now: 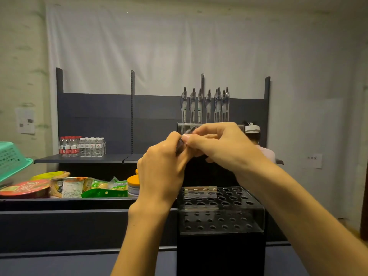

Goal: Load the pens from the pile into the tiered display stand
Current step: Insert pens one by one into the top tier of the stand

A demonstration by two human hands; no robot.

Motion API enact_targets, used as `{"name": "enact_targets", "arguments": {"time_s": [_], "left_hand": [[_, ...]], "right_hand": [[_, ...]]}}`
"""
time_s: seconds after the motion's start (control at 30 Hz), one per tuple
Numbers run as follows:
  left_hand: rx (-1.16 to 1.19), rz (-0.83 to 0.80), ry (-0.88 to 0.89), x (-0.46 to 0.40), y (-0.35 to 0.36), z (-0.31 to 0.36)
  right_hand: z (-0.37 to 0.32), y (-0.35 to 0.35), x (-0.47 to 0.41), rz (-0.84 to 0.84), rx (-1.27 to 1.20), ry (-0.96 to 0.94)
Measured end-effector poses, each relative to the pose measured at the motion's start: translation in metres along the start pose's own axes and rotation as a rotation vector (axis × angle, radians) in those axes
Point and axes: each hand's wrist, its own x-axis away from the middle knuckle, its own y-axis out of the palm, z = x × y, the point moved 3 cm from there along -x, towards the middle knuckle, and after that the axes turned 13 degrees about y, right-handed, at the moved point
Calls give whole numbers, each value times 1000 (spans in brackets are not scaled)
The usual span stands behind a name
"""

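Note:
Both my hands are raised together in front of the tiered display stand (221, 210), a clear acrylic stand with rows of round holes on a black base. My left hand (161, 172) grips a dark pen (182, 143) in curled fingers. My right hand (221, 144) pinches the upper end of the same pen between thumb and fingers. Several clear-barrelled pens (205, 105) stand upright in the top tier behind my hands. The lower tiers' holes in view hold no pens. The pen pile is not in view.
Snack packets and bowls (65, 186) and an orange-lidded jar (133, 185) lie on the shelf at left. A green basket (12, 160) juts in at far left. Water bottles (81, 146) stand on the rear shelf. A person in a white cap (253, 130) is behind the stand.

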Motion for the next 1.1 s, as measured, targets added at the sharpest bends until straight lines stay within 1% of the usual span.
{"name": "enact_targets", "arguments": {"time_s": [0.2, 0.37, 0.47, 0.57, 0.77, 0.93, 1.0, 1.1], "left_hand": [[26, -89, 14, -4, -7, 17], [-70, -155, 38, -7, -17, 5], [-115, -205, 52, -4, -25, -4], [-167, -260, 29, -1, -30, -10], [-186, -347, -4, -2, -28, -13], [-206, -354, 7, -9, -26, -14], [-195, -351, 10, -12, -25, -16], [-188, -348, 11, -15, -25, -20]], "right_hand": [[-8, 4, -3, 236, -148, -79], [-22, -31, -28, 489, -335, -77], [-26, -55, -42, 640, -369, -80], [-27, -66, -53, 736, -304, -95], [-27, -62, -66, 781, -68, -143], [-27, -55, -78, 714, 86, -135], [-32, -53, -82, 690, 196, -151], [-44, -52, -88, 705, 370, -134]]}}
